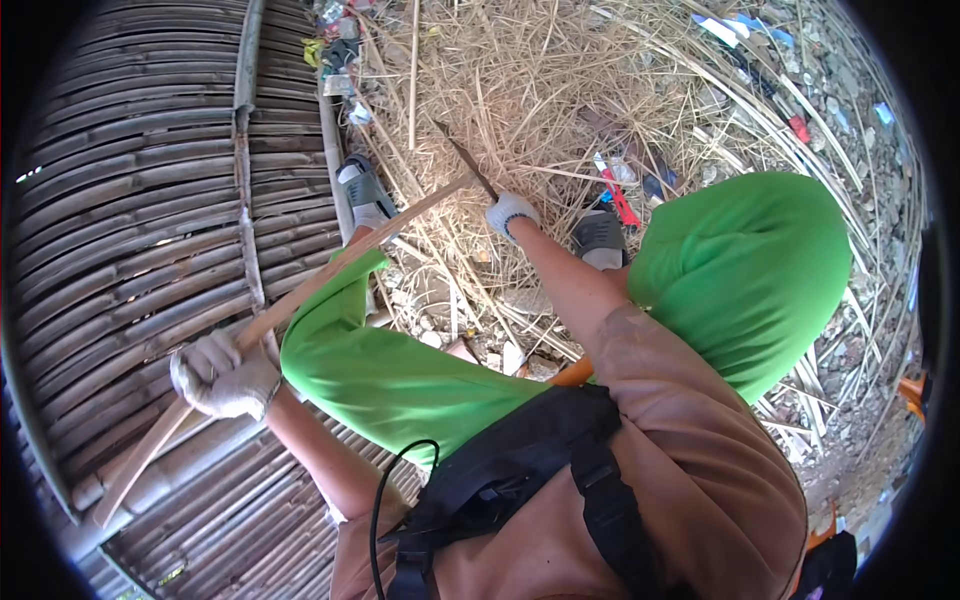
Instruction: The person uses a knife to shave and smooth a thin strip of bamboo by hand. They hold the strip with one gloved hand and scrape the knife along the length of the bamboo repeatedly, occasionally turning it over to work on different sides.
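Note:
My left hand (225,375), in a white knitted glove, is wrapped round a long flat bamboo strip (320,280). The strip slants from the lower left, over my green-clad left knee, up to the middle of the view. My right hand (512,215), gloved the same way, grips the handle end of a knife (467,160) with a dark, narrow blade. That blade crosses the strip's far end and seems to touch it. The knife's handle is mostly hidden in my fist.
Bamboo slat platform (150,200) fills the left side. Pale shavings (540,80) cover the ground ahead, around my grey shoes (600,235). A red object (620,200) lies beside the right shoe. Loose bamboo strips (750,95), stones and litter spread along the right.

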Demonstrator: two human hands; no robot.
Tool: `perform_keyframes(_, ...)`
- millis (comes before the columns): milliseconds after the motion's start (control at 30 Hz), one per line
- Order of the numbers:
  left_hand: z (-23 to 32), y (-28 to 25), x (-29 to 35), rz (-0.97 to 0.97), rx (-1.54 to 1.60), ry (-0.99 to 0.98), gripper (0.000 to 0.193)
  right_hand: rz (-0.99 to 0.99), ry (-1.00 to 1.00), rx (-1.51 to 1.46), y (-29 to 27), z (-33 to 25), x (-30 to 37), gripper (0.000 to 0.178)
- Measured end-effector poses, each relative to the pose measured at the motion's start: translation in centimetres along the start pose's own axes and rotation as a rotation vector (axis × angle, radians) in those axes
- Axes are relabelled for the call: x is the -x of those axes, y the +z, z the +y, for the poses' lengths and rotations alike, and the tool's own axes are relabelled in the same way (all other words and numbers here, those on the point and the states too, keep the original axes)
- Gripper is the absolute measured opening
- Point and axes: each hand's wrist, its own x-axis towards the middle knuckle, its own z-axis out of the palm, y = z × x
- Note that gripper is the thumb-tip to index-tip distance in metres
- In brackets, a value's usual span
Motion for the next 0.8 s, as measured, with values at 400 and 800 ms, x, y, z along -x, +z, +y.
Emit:
perform_keyframes(400,3.3,3.6,5.2,-0.598,-0.020,-0.122,0.016,-0.070,0.098,-0.064,-0.7,1.3,-1.2,0.048)
perform_keyframes(800,-0.5,-2.7,-3.8,-0.472,0.110,-0.227,0.023,0.168,0.078,0.185,-0.1,-0.2,1.0,0.041)
